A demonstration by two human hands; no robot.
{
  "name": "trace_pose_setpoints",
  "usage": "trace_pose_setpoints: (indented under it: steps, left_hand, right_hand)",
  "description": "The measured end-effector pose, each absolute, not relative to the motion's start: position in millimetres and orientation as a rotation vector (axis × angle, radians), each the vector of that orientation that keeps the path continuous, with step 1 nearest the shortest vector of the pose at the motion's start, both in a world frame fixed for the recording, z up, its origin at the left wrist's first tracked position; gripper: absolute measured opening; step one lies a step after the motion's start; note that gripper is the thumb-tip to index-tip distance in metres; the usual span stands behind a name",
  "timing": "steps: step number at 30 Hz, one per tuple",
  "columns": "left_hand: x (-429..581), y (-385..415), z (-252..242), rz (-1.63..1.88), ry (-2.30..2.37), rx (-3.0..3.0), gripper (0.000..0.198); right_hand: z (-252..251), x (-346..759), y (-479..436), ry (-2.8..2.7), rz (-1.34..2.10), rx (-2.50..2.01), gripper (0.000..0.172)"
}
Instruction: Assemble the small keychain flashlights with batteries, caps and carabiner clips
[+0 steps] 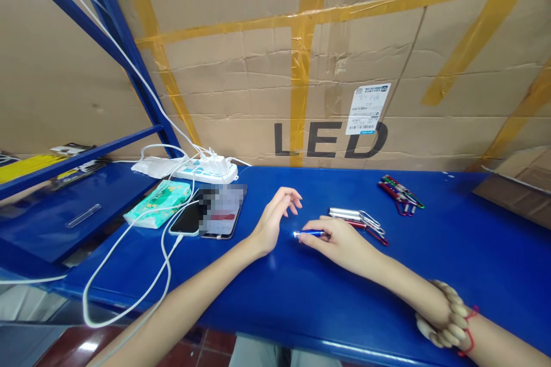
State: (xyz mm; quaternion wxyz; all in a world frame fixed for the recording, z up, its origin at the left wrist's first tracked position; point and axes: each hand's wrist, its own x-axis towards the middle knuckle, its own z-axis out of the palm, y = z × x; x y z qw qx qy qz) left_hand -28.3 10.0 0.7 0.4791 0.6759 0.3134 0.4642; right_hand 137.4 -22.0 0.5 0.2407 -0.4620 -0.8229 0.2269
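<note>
One lit blue flashlight (313, 233) gripped in right hand (342, 241) — left hand (272, 222) half-open, empty.

This looks like a workshop or stockroom; which of the two cannot be told. A blue worktop (336, 304) with a blue metal frame (144, 92) at its left stands before a large cardboard panel (241, 74), crossed by packing tape (301, 80), printed "LED" and bearing a label (368, 108). Small clip-on torches (392, 192) lie in bunches, and reddish floor tiles (217, 341) show below.
</note>
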Motion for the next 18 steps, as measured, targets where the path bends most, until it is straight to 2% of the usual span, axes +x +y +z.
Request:
trace_pose_setpoints:
  steps: [5, 18]
  left_hand:
    - [-28.3, 10.7, -1.0, 1.128, 0.761, 1.647, 0.027]
    - [-27.9, 10.2, -0.1, 1.118, 0.788, 1.661, 0.029]
  right_hand:
    - [-0.8, 137.7, -20.7, -2.267, 0.621, -1.277, 0.028]
    - [0.9, 138.9, -21.9, -2.297, 0.572, -1.238, 0.028]
